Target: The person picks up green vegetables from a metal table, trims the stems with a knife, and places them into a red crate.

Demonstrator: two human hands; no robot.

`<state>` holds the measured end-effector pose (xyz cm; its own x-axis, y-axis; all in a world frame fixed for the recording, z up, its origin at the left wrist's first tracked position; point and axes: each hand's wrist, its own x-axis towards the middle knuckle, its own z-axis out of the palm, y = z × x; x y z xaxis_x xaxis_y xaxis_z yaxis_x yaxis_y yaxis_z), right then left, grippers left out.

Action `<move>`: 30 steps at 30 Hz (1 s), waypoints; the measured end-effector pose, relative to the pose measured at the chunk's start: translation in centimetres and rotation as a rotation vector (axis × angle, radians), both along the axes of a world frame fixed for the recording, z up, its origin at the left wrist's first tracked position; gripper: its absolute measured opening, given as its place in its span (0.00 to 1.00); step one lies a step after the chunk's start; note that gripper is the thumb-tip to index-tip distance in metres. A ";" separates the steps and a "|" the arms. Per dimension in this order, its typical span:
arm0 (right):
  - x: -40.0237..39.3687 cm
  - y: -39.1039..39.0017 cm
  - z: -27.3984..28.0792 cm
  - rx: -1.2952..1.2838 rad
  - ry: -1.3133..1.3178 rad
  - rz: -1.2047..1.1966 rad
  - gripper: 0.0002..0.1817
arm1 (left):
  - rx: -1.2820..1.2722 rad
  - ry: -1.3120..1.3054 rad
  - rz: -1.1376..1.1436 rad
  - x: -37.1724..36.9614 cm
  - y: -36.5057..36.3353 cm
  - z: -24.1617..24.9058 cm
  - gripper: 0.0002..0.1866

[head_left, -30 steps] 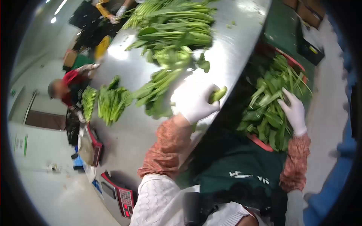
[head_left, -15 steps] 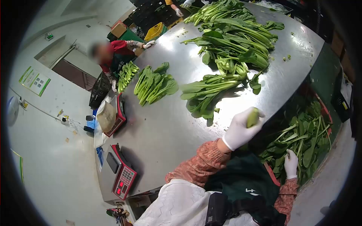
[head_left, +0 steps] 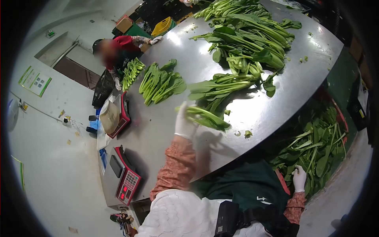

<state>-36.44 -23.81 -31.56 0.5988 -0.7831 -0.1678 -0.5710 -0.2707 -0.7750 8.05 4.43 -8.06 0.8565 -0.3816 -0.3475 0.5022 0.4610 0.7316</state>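
Observation:
My left hand, in a white glove, is closed on a choy sum above the steel table, its stem end pointing right. Just beyond lies a heap of choy sum, with long leafy stalks piled together. A smaller bunch of choy sum rests apart on the left. My gloved right hand is low on the right at the edge of a red crate full of loose leaves. Its fingers are curled at the leaves; what they hold, if anything, is hidden.
Two red scales stand along the left side of the steel table. A co-worker at the far left has gloved hands by another bunch of greens. Cut scraps lie near the table's curved edge.
My left hand has swung left across the table with the choy sum, uncovering scraps near the edge. My right hand stays at the crate, its fingers now more curled.

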 end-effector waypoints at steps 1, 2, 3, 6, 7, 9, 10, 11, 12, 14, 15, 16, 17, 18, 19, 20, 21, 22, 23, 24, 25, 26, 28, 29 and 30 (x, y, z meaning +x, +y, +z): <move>0.1 0.1 0.2 0.012 0.016 -0.006 0.13 | -0.057 0.079 0.139 1.5 1.4 -0.8 0.18; 0.1 0.3 0.2 0.025 0.032 -0.011 0.13 | -0.098 0.102 0.198 3.6 3.4 -2.1 0.18; 0.0 0.3 -0.1 0.033 0.037 -0.021 0.12 | -0.142 0.123 0.256 6.0 5.7 -3.6 0.17; -0.6 -0.2 -1.0 0.022 0.031 0.002 0.12 | -0.202 0.249 0.445 9.4 8.0 -2.3 0.18; -0.6 -0.3 -1.3 0.091 0.022 -0.018 0.11 | -0.217 0.291 0.506 10.9 8.2 -0.9 0.18; -0.8 -0.5 -2.4 0.014 0.006 0.004 0.11 | -0.293 0.221 0.431 15.8 9.6 -0.2 0.21; -0.5 -0.7 -2.3 0.009 0.006 0.004 0.11 | -0.330 0.192 0.391 17.3 9.5 0.6 0.22; -0.1 -0.9 -2.4 -0.003 0.019 0.015 0.11 | -0.352 0.108 0.329 18.1 9.3 1.7 0.31; -0.1 -1.0 -2.5 -0.016 0.038 0.024 0.10 | -0.340 0.197 0.299 19.5 9.4 1.8 0.34; 0.0 -0.7 -2.5 -0.044 0.021 0.008 0.10 | -0.312 0.380 0.228 21.2 9.0 2.0 0.41; 0.2 -0.5 -2.6 -0.063 0.056 0.014 0.10 | -0.251 0.400 0.313 21.9 8.4 2.0 0.43; 0.0 -0.3 -2.6 -0.081 0.091 0.020 0.10 | 0.194 0.180 0.204 21.9 9.1 -3.4 0.42; -0.2 0.2 -3.0 -0.117 0.124 0.042 0.10 | 0.329 0.082 0.195 19.2 7.9 -4.1 0.26; -0.5 0.4 -3.7 -0.160 0.156 0.066 0.10 | 0.471 -0.009 0.192 16.2 6.6 -4.5 0.21; -0.8 0.8 -4.5 -0.206 0.185 0.088 0.11 | 0.653 -0.003 0.048 18.3 9.2 -9.8 0.19; -1.6 1.1 -5.3 -0.251 0.224 0.115 0.11 | 0.807 -0.134 0.095 13.2 7.4 -8.4 0.14; -2.2 1.1 -6.7 -0.223 0.221 0.095 0.11 | 0.986 -0.419 0.201 11.8 8.0 -11.5 0.11; -2.7 1.0 -7.9 -0.191 0.220 0.077 0.10 | 1.159 -0.706 0.311 11.0 8.3 -13.9 0.08; -3.1 1.2 -8.1 -0.196 0.271 0.091 0.10 | 1.191 -0.758 0.360 9.4 7.4 -13.3 0.08; -2.9 1.2 -8.5 -0.202 0.315 0.104 0.11 | 1.222 -0.816 0.415 7.8 6.6 -12.3 0.09; -3.1 1.4 -9.1 -0.192 0.321 0.098 0.12 | 1.258 -0.865 0.464 6.3 6.3 -11.9 0.11; -2.8 1.2 -9.8 -0.209 0.367 0.111 0.13 | 1.319 -0.933 0.449 6.5 6.5 -12.7 0.10; -2.6 1.2 -10.3 -0.235 0.463 0.128 0.13 | 1.439 -1.072 0.402 7.0 6.7 -14.2 0.09; -2.3 1.1 -10.2 -0.187 0.518 0.133 0.14 | 1.400 -1.045 0.416 6.8 6.5 -14.2 0.09; -2.1 1.1 -10.1 -0.172 0.534 0.120 0.14 | 1.412 -1.061 0.416 7.0 6.5 -14.4 0.09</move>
<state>-38.54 -22.68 -41.67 0.5526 -0.7575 -0.3474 -0.8286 -0.4547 -0.3267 15.07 10.94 -22.47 0.8578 -0.0431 0.5122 -0.3598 -0.7619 0.5385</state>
